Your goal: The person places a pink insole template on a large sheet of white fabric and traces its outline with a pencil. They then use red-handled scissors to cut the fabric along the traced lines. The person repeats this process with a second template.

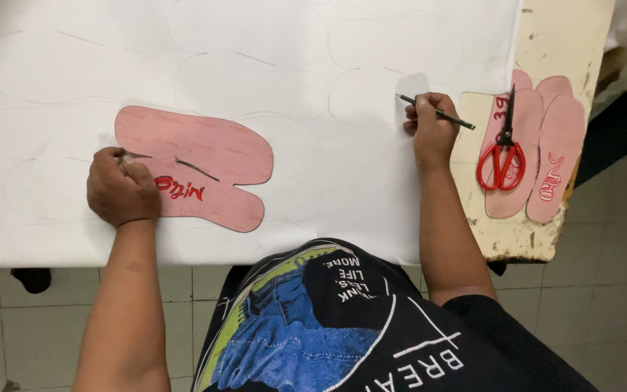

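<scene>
My left hand (121, 187) rests with curled fingers on the left end of a pink shoe-shaped pattern template (205, 163), which lies flat on a large white sheet (255, 65) marked with faint traced outlines. My right hand (431, 129) is closed around a dark pencil (440, 114) near the sheet's right edge, its tip touching the sheet.
To the right, on a worn cream table (567, 36), lie more pink templates (546, 145) with red-handled scissors (503, 149) on top. A tiled floor (604, 276) shows below the table's front edge. My dark printed shirt fills the lower middle.
</scene>
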A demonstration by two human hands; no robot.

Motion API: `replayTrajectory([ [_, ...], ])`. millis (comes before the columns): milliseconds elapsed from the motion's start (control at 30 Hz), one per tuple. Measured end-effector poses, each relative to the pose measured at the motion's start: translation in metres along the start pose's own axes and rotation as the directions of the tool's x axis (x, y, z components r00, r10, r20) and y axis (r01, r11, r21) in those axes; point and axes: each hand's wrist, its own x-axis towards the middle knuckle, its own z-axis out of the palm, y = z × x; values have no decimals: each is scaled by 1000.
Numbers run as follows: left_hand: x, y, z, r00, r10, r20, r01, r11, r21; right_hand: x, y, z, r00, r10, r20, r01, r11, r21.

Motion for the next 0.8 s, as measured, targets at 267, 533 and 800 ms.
replayTrajectory([
  [267,3,6,-12,1000,-15,6,15,1000,11,-10,-10,-1,995,-71,68,75,996,-54],
  [533,3,7,-16,1000,-17,14,17,1000,23,1,-12,-11,980,-200,-5,193,953,-233],
  [800,4,11,-23,1000,-9,10,9,1000,9,51,-35,4,983,-178,45,180,983,-35],
])
